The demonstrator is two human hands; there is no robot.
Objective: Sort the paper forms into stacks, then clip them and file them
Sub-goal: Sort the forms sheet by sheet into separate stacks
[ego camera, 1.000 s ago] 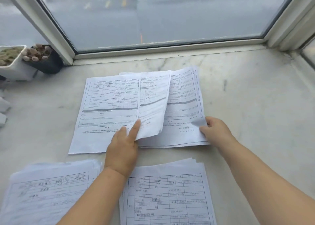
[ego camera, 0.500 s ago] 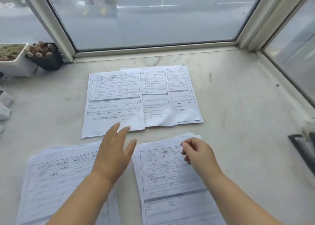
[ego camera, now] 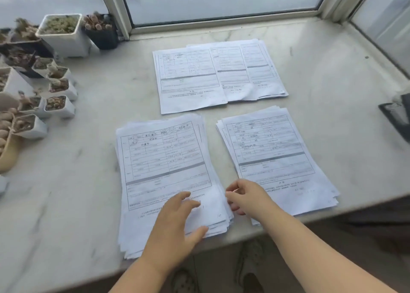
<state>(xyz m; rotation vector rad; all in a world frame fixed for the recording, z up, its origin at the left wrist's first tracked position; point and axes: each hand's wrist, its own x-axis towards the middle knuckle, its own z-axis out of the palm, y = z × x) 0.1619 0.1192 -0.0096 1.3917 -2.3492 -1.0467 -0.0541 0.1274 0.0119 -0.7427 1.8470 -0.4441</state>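
I am bringing both hands back from the far spread sheets of white printed forms [ego camera: 219, 75] to the thick near-left stack [ego camera: 168, 170]. My left hand [ego camera: 175, 224] is resting released on it; my right hand [ego camera: 246, 196], fingers loosely curled, is reaching its right edge, probably for the next form.

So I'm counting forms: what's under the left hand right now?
The left hand rests on the near-left stack, over its bottom edge. Sheet edges fan out below the top form; what they show is covered. The right hand touches its right edge.
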